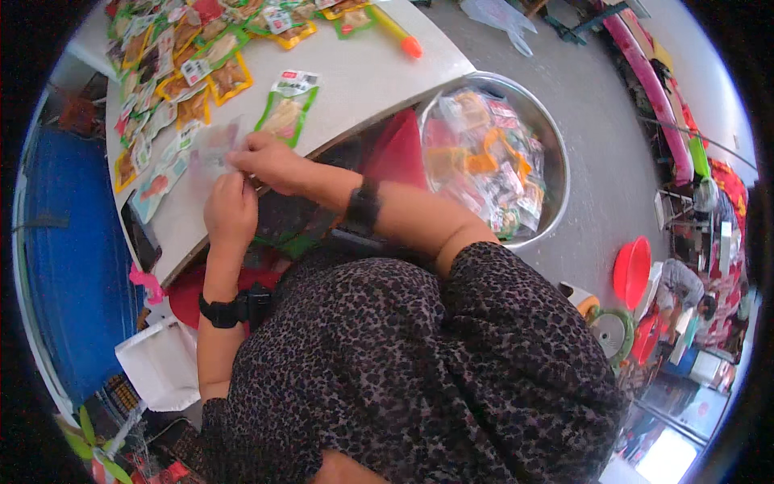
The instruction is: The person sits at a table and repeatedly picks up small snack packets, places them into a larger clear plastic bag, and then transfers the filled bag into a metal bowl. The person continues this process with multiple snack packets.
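Note:
My left hand (231,209) and my right hand (269,160) meet at the near edge of a white table (357,78). Between their fingers is a blurred, clear plastic bag (213,151) with faint print. Just beyond my right hand lies a green-edged food packet (289,109). A pale blue-white packet (160,184) rests left of the bag. Many small green- and orange-edged food packets (193,69) are heaped at the table's far left. A dark smartphone (142,233) lies at the left edge.
A large metal basin (559,181) full of bagged packets stands right of the table. A yellow tube with an orange tip (396,33) lies on the tabletop. A white foam box (160,363) is low at left. Another person (683,284) is far right, near a red basin (632,272).

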Action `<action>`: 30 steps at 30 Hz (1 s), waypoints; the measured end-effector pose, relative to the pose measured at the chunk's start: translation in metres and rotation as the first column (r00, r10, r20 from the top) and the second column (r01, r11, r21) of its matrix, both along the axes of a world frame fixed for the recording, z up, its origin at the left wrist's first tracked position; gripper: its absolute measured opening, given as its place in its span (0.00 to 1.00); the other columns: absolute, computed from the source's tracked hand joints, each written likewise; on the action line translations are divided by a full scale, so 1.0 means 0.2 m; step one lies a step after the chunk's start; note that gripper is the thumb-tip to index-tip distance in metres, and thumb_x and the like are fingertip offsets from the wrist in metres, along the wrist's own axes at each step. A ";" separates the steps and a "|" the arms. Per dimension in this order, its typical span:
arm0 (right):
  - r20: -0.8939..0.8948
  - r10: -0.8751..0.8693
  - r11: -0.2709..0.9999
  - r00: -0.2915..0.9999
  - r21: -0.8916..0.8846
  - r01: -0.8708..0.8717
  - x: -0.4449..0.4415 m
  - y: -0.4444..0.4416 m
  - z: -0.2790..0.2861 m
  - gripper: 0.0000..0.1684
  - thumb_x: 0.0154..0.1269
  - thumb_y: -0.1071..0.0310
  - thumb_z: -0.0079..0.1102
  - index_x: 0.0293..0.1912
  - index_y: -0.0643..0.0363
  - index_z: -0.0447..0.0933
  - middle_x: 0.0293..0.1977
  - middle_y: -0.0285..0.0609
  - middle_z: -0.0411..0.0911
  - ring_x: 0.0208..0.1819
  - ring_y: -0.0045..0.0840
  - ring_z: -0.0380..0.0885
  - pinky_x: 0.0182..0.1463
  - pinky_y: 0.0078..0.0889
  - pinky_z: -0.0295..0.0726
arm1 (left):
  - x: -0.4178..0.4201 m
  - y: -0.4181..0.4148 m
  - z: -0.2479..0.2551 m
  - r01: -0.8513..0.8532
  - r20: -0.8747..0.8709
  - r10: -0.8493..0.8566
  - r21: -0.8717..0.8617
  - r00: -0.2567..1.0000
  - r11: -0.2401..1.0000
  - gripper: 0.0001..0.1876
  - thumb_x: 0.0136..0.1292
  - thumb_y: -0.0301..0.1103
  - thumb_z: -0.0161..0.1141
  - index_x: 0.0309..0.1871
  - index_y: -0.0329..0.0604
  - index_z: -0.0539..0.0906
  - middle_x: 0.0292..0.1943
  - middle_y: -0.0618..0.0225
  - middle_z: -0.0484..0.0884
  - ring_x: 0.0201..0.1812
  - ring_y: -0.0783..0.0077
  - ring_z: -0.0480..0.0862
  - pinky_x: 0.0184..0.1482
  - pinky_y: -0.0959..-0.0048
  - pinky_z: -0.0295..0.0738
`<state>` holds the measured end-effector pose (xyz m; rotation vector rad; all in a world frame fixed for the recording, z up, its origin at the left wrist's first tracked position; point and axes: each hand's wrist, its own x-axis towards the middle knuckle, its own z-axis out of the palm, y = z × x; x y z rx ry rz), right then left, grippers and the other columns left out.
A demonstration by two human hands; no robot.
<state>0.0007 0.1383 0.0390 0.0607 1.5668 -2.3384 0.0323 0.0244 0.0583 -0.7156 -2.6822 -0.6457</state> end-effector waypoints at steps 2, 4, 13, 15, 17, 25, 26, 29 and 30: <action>-0.241 -0.044 0.959 0.970 0.263 0.109 -0.02 -0.02 -0.01 0.12 0.50 0.63 0.51 0.27 0.63 0.69 0.22 0.43 0.70 0.24 0.25 0.70 0.27 0.27 0.70 | 0.02 0.00 -0.02 0.006 -0.034 -0.008 -0.038 0.999 0.999 0.04 0.50 0.28 0.48 0.30 0.39 0.70 0.24 0.57 0.70 0.28 0.54 0.71 0.27 0.61 0.63; -0.423 -0.007 0.880 0.906 0.428 0.207 -0.05 -0.03 -0.01 0.10 0.48 0.66 0.51 0.26 0.65 0.70 0.21 0.44 0.71 0.24 0.21 0.71 0.27 0.25 0.70 | 0.04 0.00 -0.02 0.033 -0.040 -0.033 -0.011 0.999 0.999 0.05 0.50 0.28 0.49 0.30 0.38 0.71 0.24 0.57 0.70 0.26 0.54 0.70 0.27 0.62 0.63; -0.401 0.138 0.905 0.906 0.423 0.049 0.10 0.52 0.46 0.07 0.51 0.67 0.52 0.30 0.60 0.73 0.25 0.35 0.72 0.28 0.16 0.70 0.32 0.19 0.70 | 0.10 -0.09 0.00 0.090 -0.079 -0.069 0.296 0.994 0.951 0.07 0.51 0.24 0.51 0.35 0.35 0.71 0.25 0.59 0.71 0.25 0.64 0.70 0.29 0.73 0.66; -0.327 0.073 0.869 0.942 0.484 0.100 0.19 0.70 0.53 0.07 0.51 0.69 0.51 0.31 0.61 0.73 0.26 0.33 0.71 0.30 0.15 0.70 0.35 0.18 0.69 | 0.11 -0.16 -0.05 0.043 -0.032 -0.035 0.294 0.999 0.955 0.07 0.52 0.26 0.51 0.35 0.35 0.71 0.27 0.59 0.71 0.26 0.65 0.71 0.30 0.73 0.66; -0.508 0.159 0.788 0.847 0.582 0.201 0.27 0.94 0.51 0.06 0.51 0.71 0.50 0.30 0.62 0.72 0.26 0.32 0.69 0.30 0.14 0.68 0.34 0.18 0.68 | 0.11 -0.20 -0.13 -0.001 0.039 -0.011 0.296 0.999 0.955 0.07 0.53 0.26 0.51 0.35 0.35 0.71 0.27 0.60 0.71 0.26 0.65 0.71 0.31 0.74 0.66; 0.046 -0.180 0.612 0.983 0.787 0.075 0.67 1.76 0.27 0.06 0.53 0.69 0.48 0.32 0.58 0.72 0.28 0.35 0.72 0.32 0.20 0.71 0.33 0.25 0.72 | 0.12 -0.24 -0.24 -0.066 0.144 0.031 0.245 0.989 0.967 0.08 0.54 0.28 0.50 0.36 0.34 0.72 0.29 0.59 0.73 0.30 0.67 0.72 0.34 0.75 0.67; 0.072 -0.192 0.588 0.979 0.807 0.056 0.72 1.83 0.23 0.06 0.53 0.69 0.48 0.32 0.57 0.72 0.27 0.35 0.72 0.32 0.21 0.71 0.33 0.24 0.72 | 0.12 -0.24 -0.23 -0.085 0.171 0.046 0.228 0.984 0.970 0.08 0.54 0.28 0.49 0.36 0.34 0.72 0.30 0.59 0.73 0.30 0.67 0.73 0.35 0.75 0.67; 0.246 -0.351 0.557 0.904 0.830 -0.009 0.82 1.92 0.08 0.07 0.50 0.67 0.50 0.30 0.58 0.72 0.26 0.35 0.71 0.31 0.20 0.71 0.32 0.24 0.72 | 0.13 -0.25 -0.25 -0.083 0.181 0.038 0.243 0.983 0.966 0.08 0.54 0.29 0.50 0.36 0.33 0.72 0.30 0.59 0.73 0.31 0.68 0.73 0.36 0.75 0.67; 0.316 -0.419 0.556 0.852 0.830 -0.034 0.86 1.95 0.01 0.07 0.48 0.66 0.50 0.29 0.58 0.72 0.26 0.34 0.71 0.30 0.20 0.71 0.32 0.24 0.72 | 0.14 -0.26 -0.27 -0.075 0.173 0.035 0.230 0.984 0.970 0.09 0.54 0.29 0.50 0.36 0.33 0.72 0.31 0.59 0.73 0.31 0.68 0.73 0.36 0.75 0.67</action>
